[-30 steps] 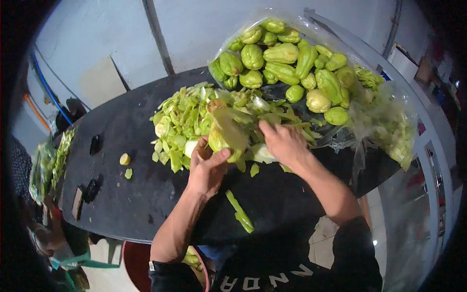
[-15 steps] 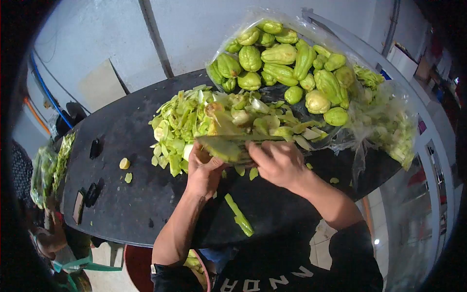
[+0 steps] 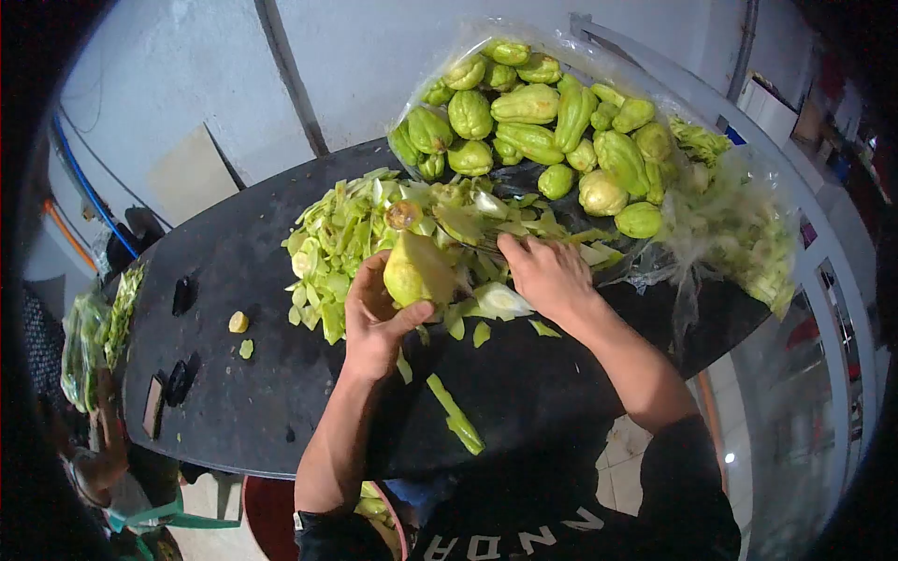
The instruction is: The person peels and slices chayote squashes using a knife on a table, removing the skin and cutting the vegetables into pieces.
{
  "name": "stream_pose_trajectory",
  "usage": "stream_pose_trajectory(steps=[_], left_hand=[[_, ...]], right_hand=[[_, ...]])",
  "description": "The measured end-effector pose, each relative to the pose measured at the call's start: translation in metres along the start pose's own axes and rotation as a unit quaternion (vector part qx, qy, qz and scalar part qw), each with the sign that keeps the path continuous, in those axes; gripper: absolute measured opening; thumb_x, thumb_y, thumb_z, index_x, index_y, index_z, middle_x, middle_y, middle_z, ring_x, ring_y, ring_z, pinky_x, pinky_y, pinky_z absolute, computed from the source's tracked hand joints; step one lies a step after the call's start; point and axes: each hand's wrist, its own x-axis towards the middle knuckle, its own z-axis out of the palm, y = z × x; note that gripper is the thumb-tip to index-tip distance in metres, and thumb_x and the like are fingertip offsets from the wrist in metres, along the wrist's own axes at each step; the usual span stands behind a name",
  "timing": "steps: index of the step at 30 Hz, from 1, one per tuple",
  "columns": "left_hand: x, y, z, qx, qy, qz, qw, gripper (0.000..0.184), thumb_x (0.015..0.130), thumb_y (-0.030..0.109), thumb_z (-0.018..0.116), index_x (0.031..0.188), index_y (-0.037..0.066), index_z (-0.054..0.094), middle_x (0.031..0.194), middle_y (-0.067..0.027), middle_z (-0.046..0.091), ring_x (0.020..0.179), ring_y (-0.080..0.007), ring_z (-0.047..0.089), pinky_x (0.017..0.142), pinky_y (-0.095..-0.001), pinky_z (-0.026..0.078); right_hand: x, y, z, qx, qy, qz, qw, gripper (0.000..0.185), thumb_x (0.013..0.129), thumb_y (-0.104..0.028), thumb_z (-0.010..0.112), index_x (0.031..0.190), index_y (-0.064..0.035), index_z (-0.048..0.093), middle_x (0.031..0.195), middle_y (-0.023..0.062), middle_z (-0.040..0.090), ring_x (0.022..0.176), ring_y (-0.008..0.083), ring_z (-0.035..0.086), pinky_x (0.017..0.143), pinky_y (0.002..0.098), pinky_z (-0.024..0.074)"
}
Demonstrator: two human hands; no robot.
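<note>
A pale green, partly peeled chayote (image 3: 412,271) is gripped in my left hand (image 3: 374,313), between thumb and fingers. My right hand (image 3: 547,276) is closed round the handle end of a blurred knife (image 3: 482,243), its blade pointing left toward the chayote. Behind and around both hands lies a pile of green peelings (image 3: 341,238). One long strip of peel (image 3: 456,414) rests on the dark table (image 3: 253,393), nearer my body.
Whole chayotes (image 3: 528,105) fill an open plastic bag at the back. Another bag of shreds (image 3: 739,243) lies at the right. Two black objects, a phone-like slab (image 3: 153,407) and a cut piece (image 3: 238,323) are on the left. A red tub (image 3: 271,519) stands below the edge.
The knife passed across the chayote at my left hand, then moved back right and away with my right hand. The chayote is now tilted more upright.
</note>
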Motion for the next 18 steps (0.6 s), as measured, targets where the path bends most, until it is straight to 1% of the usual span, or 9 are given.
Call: stream_pose_trajectory(steps=[2, 3, 5, 7, 9, 10, 13, 14, 18], left_hand=[[-0.004, 0.012, 0.003, 0.308, 0.013, 0.045, 0.950, 0.062, 0.075, 0.002, 0.077, 0.130, 0.003, 0.049, 0.122, -0.0135, 0.059, 0.114, -0.0298, 0.058, 0.097, -0.0425, 0.049], [-0.003, 0.013, -0.002, 0.309, 0.013, 0.045, 0.950, 0.062, 0.075, 0.002, 0.077, 0.130, 0.003, 0.049, 0.122, -0.0135, 0.059, 0.114, -0.0298, 0.058, 0.097, -0.0425, 0.049], [-0.003, 0.011, -0.011, 0.574, -0.027, 0.109, 0.811, 0.065, 0.069, 0.001, 0.077, 0.129, 0.005, 0.052, 0.119, -0.0168, 0.059, 0.109, -0.0376, 0.057, 0.098, -0.0438, 0.048], [-0.005, 0.004, -0.009, 0.611, -0.047, 0.145, 0.777, 0.068, 0.065, 0.003, 0.075, 0.129, 0.008, 0.054, 0.123, -0.0200, 0.056, 0.112, -0.0433, 0.052, 0.099, -0.0453, 0.047], [-0.007, -0.003, -0.003, 0.712, -0.096, 0.153, 0.678, 0.072, 0.065, 0.003, 0.072, 0.134, 0.012, 0.051, 0.130, -0.0195, 0.051, 0.119, -0.0423, 0.048, 0.099, -0.0461, 0.047], [-0.009, -0.003, 0.002, 0.722, -0.109, 0.110, 0.674, 0.082, 0.063, 0.002, 0.070, 0.140, 0.017, 0.047, 0.141, -0.0201, 0.042, 0.126, -0.0439, 0.040, 0.104, -0.0486, 0.043], [-0.009, -0.002, 0.020, 0.737, -0.074, 0.140, 0.657, 0.089, 0.060, 0.001, 0.072, 0.144, 0.020, 0.046, 0.146, -0.0209, 0.034, 0.131, -0.0448, 0.035, 0.110, -0.0511, 0.037], [-0.008, -0.003, 0.021, 0.724, -0.076, 0.154, 0.667, 0.094, 0.060, 0.002, 0.071, 0.146, 0.026, 0.043, 0.150, -0.0214, 0.030, 0.130, -0.0478, 0.034, 0.108, -0.0558, 0.035], [-0.004, 0.000, 0.026, 0.740, -0.097, 0.209, 0.631, 0.093, 0.057, 0.003, 0.073, 0.141, 0.034, 0.048, 0.153, -0.0198, 0.028, 0.129, -0.0472, 0.035, 0.105, -0.0556, 0.036]], right_hand=[[-0.001, -0.001, 0.001, -0.035, 0.019, -0.008, 0.999, 0.034, 0.089, -0.012, 0.054, 0.123, -0.0064, 0.054, 0.092, 0.0161, 0.065, 0.079, 0.0354, 0.070, 0.062, 0.0459, 0.0554], [-0.002, -0.001, 0.001, -0.035, 0.020, -0.007, 0.999, 0.034, 0.089, -0.012, 0.054, 0.123, -0.0064, 0.054, 0.092, 0.0161, 0.065, 0.079, 0.0354, 0.070, 0.062, 0.0459, 0.0554], [-0.002, -0.003, -0.001, -0.053, 0.035, -0.009, 0.998, 0.035, 0.088, -0.013, 0.055, 0.122, -0.0055, 0.055, 0.091, 0.0146, 0.066, 0.079, 0.0329, 0.070, 0.060, 0.0445, 0.0559], [-0.003, -0.004, 0.004, -0.067, 0.079, -0.001, 0.995, 0.034, 0.086, -0.011, 0.057, 0.119, -0.0074, 0.058, 0.090, 0.0125, 0.065, 0.078, 0.0317, 0.070, 0.061, 0.0444, 0.0556], [-0.002, -0.005, 0.005, -0.081, 0.122, 0.007, 0.989, 0.034, 0.083, -0.010, 0.060, 0.117, -0.0094, 0.061, 0.088, 0.0105, 0.065, 0.077, 0.0305, 0.069, 0.061, 0.0443, 0.0554], [-0.002, -0.005, 0.004, -0.086, 0.129, 0.006, 0.988, 0.035, 0.082, -0.010, 0.060, 0.117, -0.0085, 0.061, 0.088, 0.0103, 0.064, 0.078, 0.0300, 0.069, 0.061, 0.0432, 0.0558], [-0.002, -0.005, 0.004, -0.097, 0.134, -0.001, 0.986, 0.038, 0.081, -0.010, 0.061, 0.119, -0.0072, 0.062, 0.087, 0.0102, 0.062, 0.080, 0.0292, 0.068, 0.061, 0.0420, 0.0563], [-0.002, -0.005, 0.005, -0.103, 0.131, -0.009, 0.986, 0.040, 0.080, -0.011, 0.061, 0.119, -0.0067, 0.061, 0.087, 0.0103, 0.062, 0.081, 0.0289, 0.068, 0.061, 0.0418, 0.0565], [-0.005, -0.001, 0.007, -0.122, 0.153, -0.029, 0.980, 0.041, 0.080, -0.012, 0.060, 0.120, -0.0066, 0.061, 0.086, 0.0096, 0.060, 0.081, 0.0273, 0.067, 0.061, 0.0408, 0.0567]])
